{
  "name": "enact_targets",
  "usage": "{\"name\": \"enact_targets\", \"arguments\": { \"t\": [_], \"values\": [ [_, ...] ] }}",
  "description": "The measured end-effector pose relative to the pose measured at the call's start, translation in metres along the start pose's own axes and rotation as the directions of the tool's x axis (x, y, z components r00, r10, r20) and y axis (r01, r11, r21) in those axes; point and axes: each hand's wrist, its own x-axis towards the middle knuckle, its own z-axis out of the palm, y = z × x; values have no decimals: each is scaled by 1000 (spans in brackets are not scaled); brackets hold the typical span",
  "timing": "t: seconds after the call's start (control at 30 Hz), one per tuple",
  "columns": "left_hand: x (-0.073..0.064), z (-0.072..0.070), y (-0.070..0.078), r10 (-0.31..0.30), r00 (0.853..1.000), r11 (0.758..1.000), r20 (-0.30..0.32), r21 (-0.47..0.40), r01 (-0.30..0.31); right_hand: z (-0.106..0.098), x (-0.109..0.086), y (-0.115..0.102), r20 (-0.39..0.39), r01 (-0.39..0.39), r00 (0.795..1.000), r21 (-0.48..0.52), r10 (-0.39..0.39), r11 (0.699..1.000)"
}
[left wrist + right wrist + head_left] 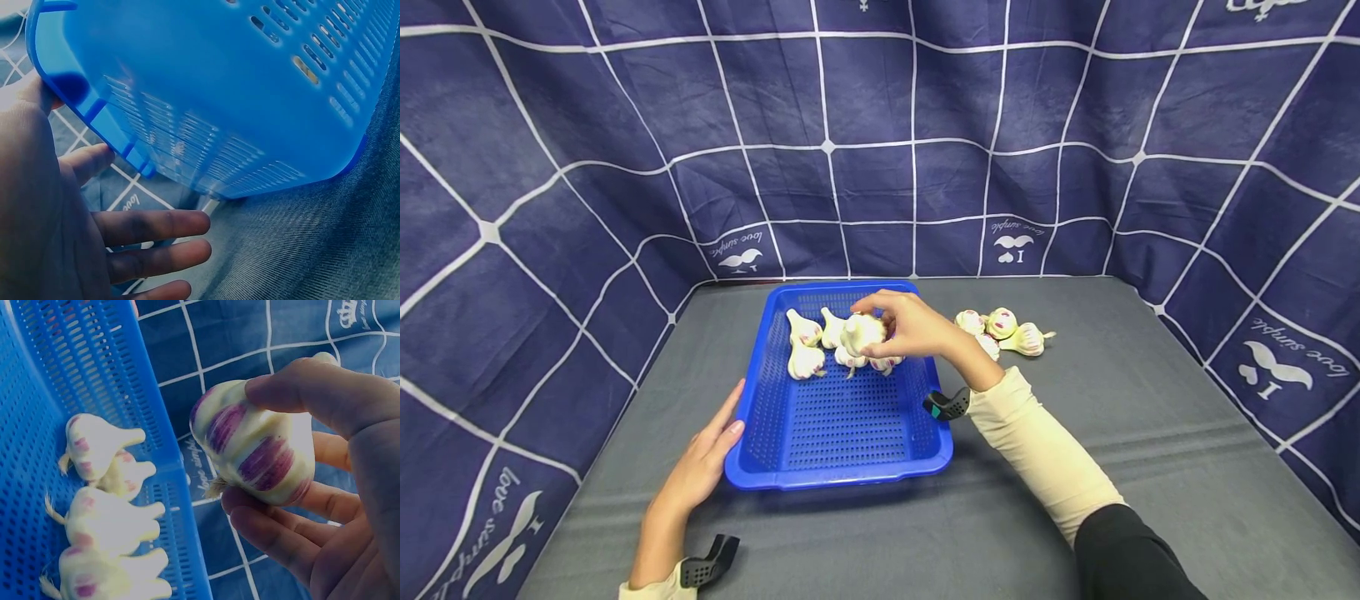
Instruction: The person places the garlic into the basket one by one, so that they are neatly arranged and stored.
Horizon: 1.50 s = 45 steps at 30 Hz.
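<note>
A white, purple-streaked garlic bulb (256,444) is pinched between the thumb and fingers of my right hand (913,325), held over the far half of a blue plastic basket (850,478). Beneath it, several garlic bulbs (806,360) lie in the basket's far end, some partly hidden by the hand; in the right wrist view their stems point toward the basket wall. My left hand (696,467) is at the basket's left side, thumb and index finger right at the rim (94,112). Its other fingers stretch out straight below the rim, holding nothing.
On the grey cloth-covered table (1112,400), a small group of garlic bulbs (1002,323) lies to the right of the basket, behind my right forearm. A dark blue curtain (880,192) with white grid lines hangs along the back and sides.
</note>
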Motion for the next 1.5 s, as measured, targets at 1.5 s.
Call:
{"name": "enact_targets", "arguments": {
  "t": [1.5],
  "values": [
    [0,-2,0,-53,998,999,25,3,53,96,64,6,414,-87,905,-45,98,995]
  ]
}}
